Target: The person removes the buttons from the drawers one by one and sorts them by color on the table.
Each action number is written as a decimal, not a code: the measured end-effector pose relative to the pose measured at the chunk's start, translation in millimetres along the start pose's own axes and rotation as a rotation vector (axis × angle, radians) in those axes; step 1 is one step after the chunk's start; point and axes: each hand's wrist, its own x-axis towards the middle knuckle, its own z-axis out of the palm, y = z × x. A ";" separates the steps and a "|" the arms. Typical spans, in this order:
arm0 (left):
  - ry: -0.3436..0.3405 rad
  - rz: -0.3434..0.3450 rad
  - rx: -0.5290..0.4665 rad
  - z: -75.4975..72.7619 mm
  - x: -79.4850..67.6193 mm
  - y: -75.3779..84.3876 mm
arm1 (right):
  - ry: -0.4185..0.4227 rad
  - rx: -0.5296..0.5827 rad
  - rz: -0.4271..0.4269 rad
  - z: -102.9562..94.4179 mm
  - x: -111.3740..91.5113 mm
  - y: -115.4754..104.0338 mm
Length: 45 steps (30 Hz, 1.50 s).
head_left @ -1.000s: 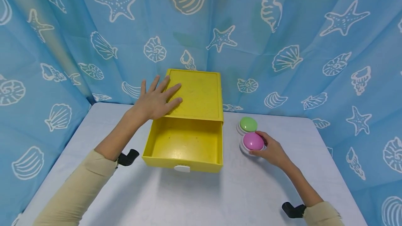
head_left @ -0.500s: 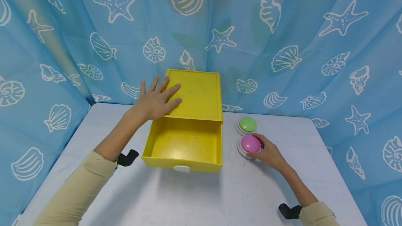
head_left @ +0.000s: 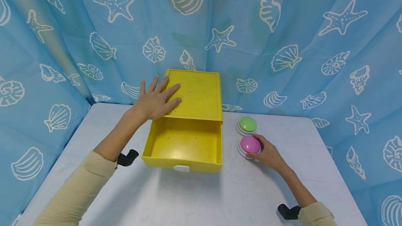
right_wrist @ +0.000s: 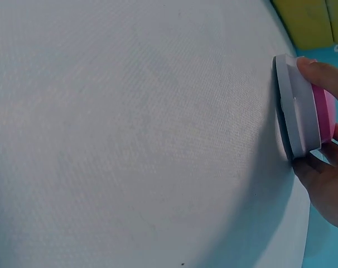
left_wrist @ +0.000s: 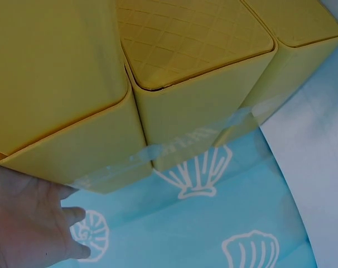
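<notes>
A yellow drawer unit [head_left: 198, 93] stands at the middle of the table, its top drawer [head_left: 182, 165] pulled out with a bare inside and a white knob [head_left: 181, 168] in front. My left hand [head_left: 152, 100] rests with spread fingers on the left part of its top. To the right, my right hand [head_left: 270, 152] grips a pink dome push button [head_left: 250, 144] on a white round base, thumb and fingers at opposite sides of the rim. In the right wrist view the button's white base [right_wrist: 300, 106] is low over the tabletop. A matching green button [head_left: 247, 124] sits just behind it.
The white-covered table [head_left: 194, 201] is backed by a blue curtain [head_left: 238, 55] with white shell and starfish prints, close behind the drawer unit. In the left wrist view, several stacked drawer sections [left_wrist: 197, 106] show at the unit's side.
My right hand has shifted slightly left and toward the front edge with the pink button, then stayed nearly still. The left hand and the drawer unit have not moved.
</notes>
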 end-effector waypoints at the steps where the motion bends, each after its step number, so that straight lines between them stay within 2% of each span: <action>1: -0.001 -0.001 -0.001 -0.1 -0.2 -0.1 | 0.001 0.001 0.000 0.4 0.0 -0.2; 24: 0.002 -0.003 0.001 -0.7 -1.8 -1.0 | 0.014 -0.013 -0.025 4.4 0.0 -5.8; 34: -0.004 -0.001 -0.002 -1.4 -1.4 -0.1 | 0.002 -0.032 -0.007 2.8 -1.5 -7.5; 39: -0.011 0.000 -0.004 -1.9 -1.2 0.5 | 0.074 -0.065 -0.026 -1.4 -6.6 -15.7; 45: -0.011 -0.004 -0.002 -1.3 -0.4 0.8 | 0.211 -0.011 -0.168 -7.9 -16.5 -38.9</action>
